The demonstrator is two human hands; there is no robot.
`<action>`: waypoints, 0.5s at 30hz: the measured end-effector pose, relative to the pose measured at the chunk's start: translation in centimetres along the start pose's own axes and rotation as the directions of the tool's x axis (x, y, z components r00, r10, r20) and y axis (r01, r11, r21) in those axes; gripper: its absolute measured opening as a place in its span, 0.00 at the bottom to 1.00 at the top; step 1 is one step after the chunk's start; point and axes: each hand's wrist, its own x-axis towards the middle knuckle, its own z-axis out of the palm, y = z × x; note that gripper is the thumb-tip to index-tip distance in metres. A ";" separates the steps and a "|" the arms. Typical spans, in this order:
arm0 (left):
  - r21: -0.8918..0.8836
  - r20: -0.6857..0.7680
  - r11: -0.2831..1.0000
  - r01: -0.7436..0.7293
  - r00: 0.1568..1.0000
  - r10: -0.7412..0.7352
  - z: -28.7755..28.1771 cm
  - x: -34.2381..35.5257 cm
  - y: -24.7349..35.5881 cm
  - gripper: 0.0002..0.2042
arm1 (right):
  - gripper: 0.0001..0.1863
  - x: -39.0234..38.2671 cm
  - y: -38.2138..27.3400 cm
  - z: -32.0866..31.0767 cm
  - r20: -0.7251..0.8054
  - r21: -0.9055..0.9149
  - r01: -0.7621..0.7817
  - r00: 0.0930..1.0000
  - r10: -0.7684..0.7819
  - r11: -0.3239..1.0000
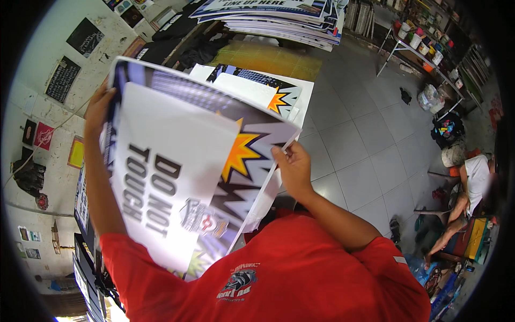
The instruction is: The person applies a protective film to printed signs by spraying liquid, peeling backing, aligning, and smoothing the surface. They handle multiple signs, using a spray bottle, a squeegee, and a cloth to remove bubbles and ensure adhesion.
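A large printed sign board [177, 112] is held up at a slant in front of my chest. It has a white panel with bold dark lettering, an orange and yellow starburst and a jagged purple-grey border. My left hand [100, 102] grips its far left edge, with the fingers partly hidden. On the right edge my right hand [292, 163] pinches the board between thumb and fingers. Behind it, a similar printed board [252, 88] with a starburst lies on the table, partly covered by the one I hold.
A tall stack of printed boards [284, 27] sits at the back. A yellowish translucent sheet [268, 59] lies before it. At far right stands a table with paint pots [424, 48]. A seated person [472, 188] is at the right, beside scattered items on the tiled floor [365, 134].
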 end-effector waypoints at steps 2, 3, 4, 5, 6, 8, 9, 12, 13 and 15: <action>0.104 0.123 0.995 0.008 0.992 -0.021 3.2 4.2 -4.7 0.15 | 0.09 2.8 2.2 -1.5 -0.028 -0.050 0.012 1.000 -0.014 0.999; 0.059 0.151 0.997 0.057 0.986 -0.065 5.2 6.0 -7.1 0.12 | 0.08 4.4 3.4 -2.3 -0.042 -0.074 0.021 0.999 -0.024 0.997; 0.013 0.180 0.994 0.110 0.978 -0.110 7.2 7.5 -9.4 0.09 | 0.08 5.8 4.5 -3.1 -0.053 -0.117 0.000 0.999 -0.006 0.993; -0.034 0.212 0.984 0.174 0.964 -0.163 8.9 8.6 -11.7 0.09 | 0.08 7.1 5.5 -3.9 -0.063 -0.161 -0.023 0.998 0.013 0.987; -0.082 0.252 0.968 0.237 0.945 -0.210 10.6 9.7 -13.1 0.08 | 0.07 8.2 6.6 -4.8 -0.080 -0.206 -0.044 0.996 0.028 0.977; -0.187 0.246 0.952 0.242 0.950 -0.193 15.4 11.2 -14.8 0.07 | 0.08 10.6 8.2 -6.5 -0.113 -0.337 -0.040 0.994 0.002 0.941; -0.121 0.254 0.962 0.246 0.944 -0.209 15.3 12.1 -17.1 0.07 | 0.08 11.4 8.2 -6.7 -0.120 -0.322 -0.121 0.989 0.086 0.939; 0.031 0.196 0.970 0.242 0.950 -0.244 18.6 14.1 -21.1 0.08 | 0.08 14.4 9.5 -8.5 -0.144 -0.334 -0.199 0.977 0.159 0.921; 0.082 0.175 0.968 0.237 0.953 -0.248 20.1 14.7 -21.2 0.08 | 0.09 14.7 9.6 -9.1 -0.160 -0.352 -0.222 0.971 0.175 0.909; 0.020 0.195 0.942 0.335 0.923 -0.332 21.6 15.4 -21.2 0.08 | 0.10 16.1 10.1 -10.1 -0.160 -0.372 -0.257 0.964 0.211 0.892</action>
